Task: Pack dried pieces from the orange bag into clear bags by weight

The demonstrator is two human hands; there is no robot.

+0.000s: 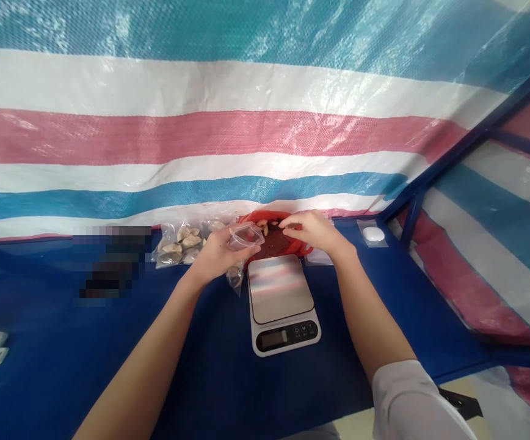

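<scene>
Head view: the left hand's fingers (pixel 228 245) wrap a clear plastic tub (pixel 245 236), while the right hand's fingers (pixel 290 223), half curled, their hold unclear, hover over food pieces (pixel 262 227) in a red bowl (pixel 302 248) behind a digital kitchen scale (pixel 279 302).

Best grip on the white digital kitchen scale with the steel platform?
Grip the white plastic base by both long sides at the display end, coming from the near side. That end stands free on the blue tabletop, while the far end crowds the red tray, and the flat steel platform offers little edge.
</scene>
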